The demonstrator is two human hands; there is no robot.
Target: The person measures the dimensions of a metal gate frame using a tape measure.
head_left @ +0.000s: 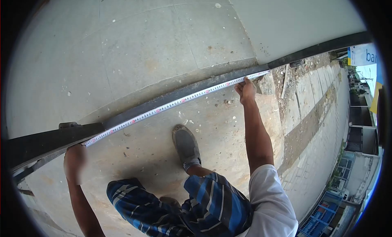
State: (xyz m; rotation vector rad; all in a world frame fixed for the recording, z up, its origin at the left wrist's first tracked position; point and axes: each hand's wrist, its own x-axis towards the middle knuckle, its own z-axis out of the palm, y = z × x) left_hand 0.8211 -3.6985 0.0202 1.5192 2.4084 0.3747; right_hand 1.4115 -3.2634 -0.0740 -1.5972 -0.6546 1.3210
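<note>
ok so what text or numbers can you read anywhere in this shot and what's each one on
"ba": blue letters on the white sign at the right edge, cut off by the frame.
Tape measure, stretched along the dark metal rail between the left hand and right hand: printed black and red numbers show, but too small to read.
Nothing else legible.

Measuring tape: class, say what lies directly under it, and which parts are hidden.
The measuring tape lies stretched along a dark metal rail set in the concrete floor. The left hand and right hand cover its ends.
</note>
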